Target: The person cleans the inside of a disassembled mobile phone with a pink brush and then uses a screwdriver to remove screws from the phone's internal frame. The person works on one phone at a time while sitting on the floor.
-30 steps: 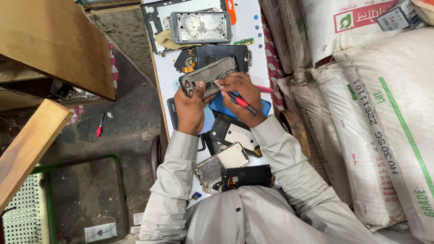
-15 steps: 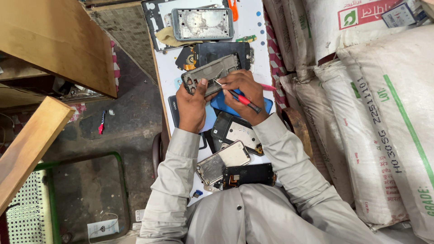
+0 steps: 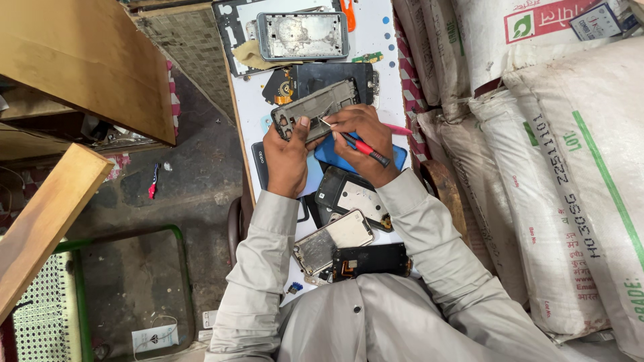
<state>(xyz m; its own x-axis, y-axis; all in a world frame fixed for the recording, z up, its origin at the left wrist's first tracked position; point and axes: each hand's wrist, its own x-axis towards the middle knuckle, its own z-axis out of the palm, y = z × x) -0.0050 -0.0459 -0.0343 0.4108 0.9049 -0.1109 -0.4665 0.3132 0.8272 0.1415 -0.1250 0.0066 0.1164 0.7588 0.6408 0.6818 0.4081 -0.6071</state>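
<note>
- Two hands are on the job: your left hand is closed around the grey metal phone mid-frame, thumb pressed on its near edge, holding it tilted just above the white desk.
- Your right hand is clamped on the red-handled screwdriver, with the tip resting on the frame's lower edge near the middle.
- Judging by the bare chassis, stripping looks well along: no screen, back cover or board shows on the frame, only empty cut-outs and a hole cluster at its left end.
- What is left seems to be small work at the tool tip; whether a screw or clip sits there is too small to tell.
- At 12 o'clock from the frame lies a silver phone housing with a dull scratched inner plate, untouched.
- Between the two, touching the frame's far edge, lies a black phone panel with a copper coil.
- At 6 o'clock, near your sleeves, sit a black phone back with a pale inner face, a silver-rimmed phone shell and a black screen module, apparently parts already set aside.
- At 3 o'clock, stacked white woven sacks crowd the desk's edge.
</note>
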